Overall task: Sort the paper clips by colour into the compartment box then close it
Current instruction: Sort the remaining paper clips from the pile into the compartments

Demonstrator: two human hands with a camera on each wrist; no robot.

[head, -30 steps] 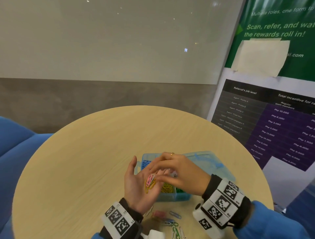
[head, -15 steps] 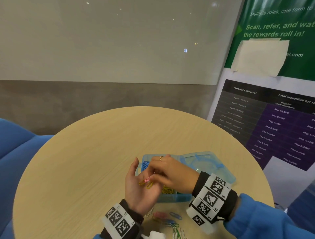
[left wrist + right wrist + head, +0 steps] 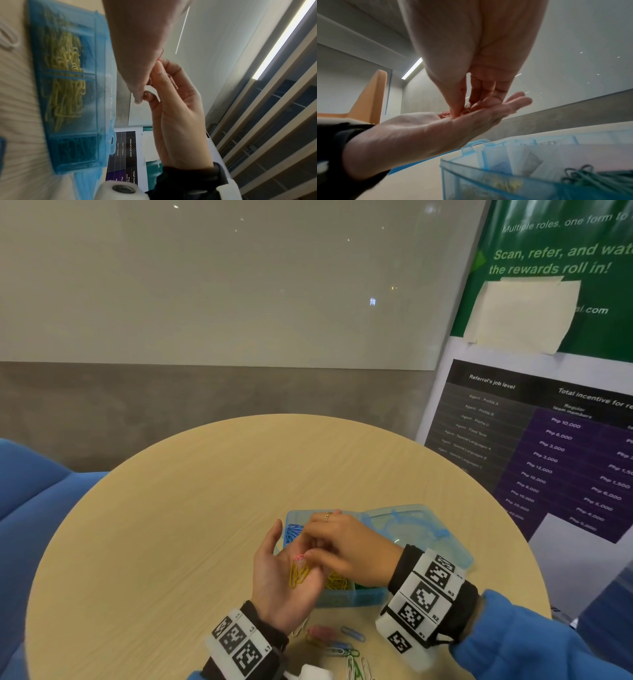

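The left hand lies palm up and flat above the translucent blue plastic compartment box, which sits lid-open near the round wooden tabletop's near edge. Yellow wire paper clips rest on the palm. The right hand pinches a pink wire paper clip between thumb and fingertips on that palm. Loose mixed-colour clips lie at the near edge.
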